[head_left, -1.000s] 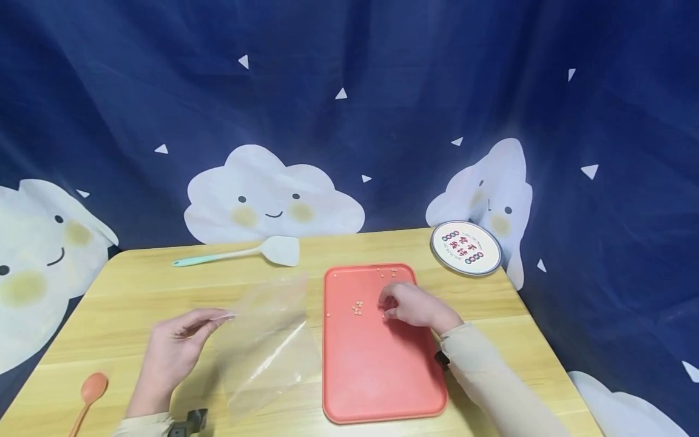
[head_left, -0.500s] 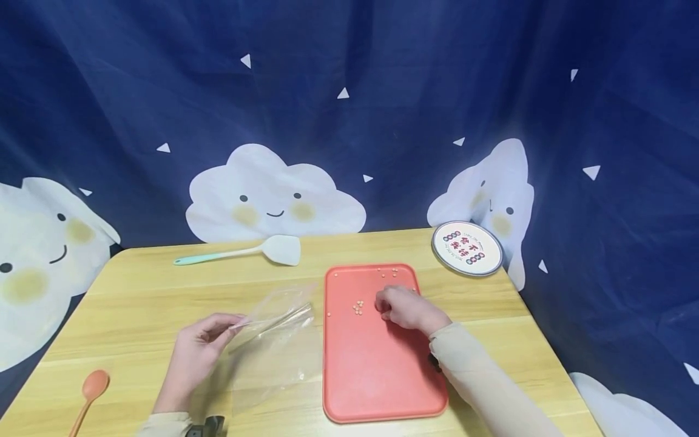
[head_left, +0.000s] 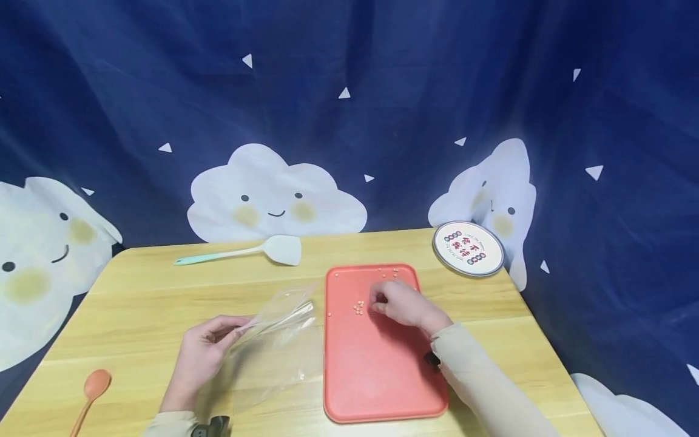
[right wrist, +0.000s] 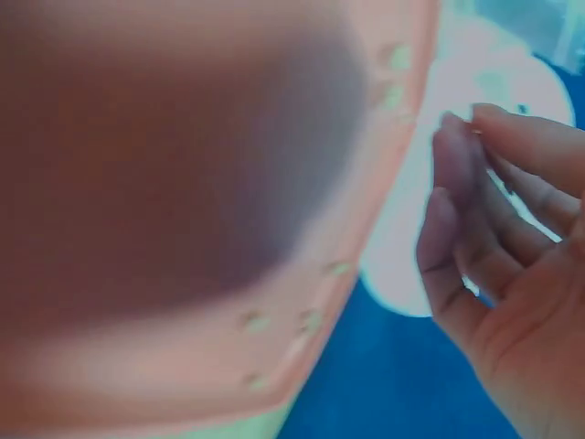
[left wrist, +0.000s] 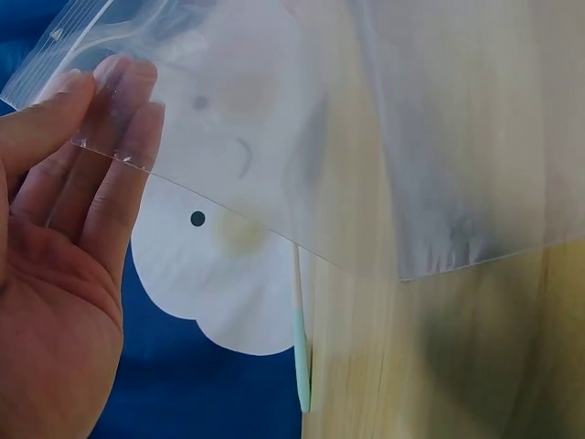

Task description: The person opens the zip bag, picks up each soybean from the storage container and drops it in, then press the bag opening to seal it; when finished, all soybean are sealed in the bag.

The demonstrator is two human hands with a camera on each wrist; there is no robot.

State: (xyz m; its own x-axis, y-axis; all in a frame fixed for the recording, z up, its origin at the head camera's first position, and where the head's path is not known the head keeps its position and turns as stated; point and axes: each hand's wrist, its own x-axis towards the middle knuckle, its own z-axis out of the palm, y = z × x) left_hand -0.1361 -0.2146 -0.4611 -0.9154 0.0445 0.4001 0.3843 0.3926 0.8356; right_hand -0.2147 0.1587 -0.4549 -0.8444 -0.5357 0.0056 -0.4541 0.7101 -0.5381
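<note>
My left hand point(head_left: 204, 352) pinches the edge of a clear zip bag point(head_left: 284, 358), which spreads to its right over the table. In the left wrist view, fingers show through the bag's film point(left wrist: 247, 119), near its zip strip. My right hand point(head_left: 404, 303) is over the red tray point(head_left: 382, 388), fingers bent and tips close together, just right of a small cluster of pale beads or beans point(head_left: 358, 308). In the right wrist view, the thumb and fingertips of the right hand point(right wrist: 512, 210) nearly meet; whether a bean is between them is hidden.
More pale beans point(head_left: 395, 271) lie at the tray's far right corner, and single ones near its left edge. A white spatula with a mint handle point(head_left: 262, 250) lies at the back. There are a round patterned plate point(head_left: 468, 249) at back right and an orange spoon point(head_left: 96, 388) at front left.
My left hand has moved right, nearer the tray, and the bag has bent upward at its top. My right hand has shifted left toward the bean cluster.
</note>
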